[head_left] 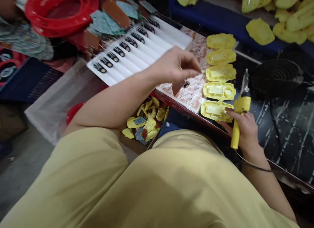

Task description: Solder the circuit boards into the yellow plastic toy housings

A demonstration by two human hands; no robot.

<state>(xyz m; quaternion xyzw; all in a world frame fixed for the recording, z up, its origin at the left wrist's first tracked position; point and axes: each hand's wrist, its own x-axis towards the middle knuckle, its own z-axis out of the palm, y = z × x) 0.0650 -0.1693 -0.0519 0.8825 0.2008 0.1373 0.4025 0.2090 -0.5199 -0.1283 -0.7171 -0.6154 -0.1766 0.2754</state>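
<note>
My left hand (181, 66) is over the patterned board, its thumb and fingers brought together; whatever they may hold is hidden. Below it a small black part (186, 85) lies on the board (196, 95). My right hand (246, 128) is wrapped around a yellow glue gun (241, 105), whose metal nozzle points away from me. The right fingertips touch the nearest yellow plastic shell (213, 110), which lies hollow side up. Several like it line up behind, such as a shell with a round recess (219, 91) and the farthest shell (220, 41).
A white ridged tray (144, 56) holds a row of black parts on the left. Beyond it are a red ring-shaped piece (61, 15) and teal boards (108, 23). A carton of yellow pieces (149, 123) stands below the table edge. More shells (260, 31) lie back right, near a dark fan (277, 75).
</note>
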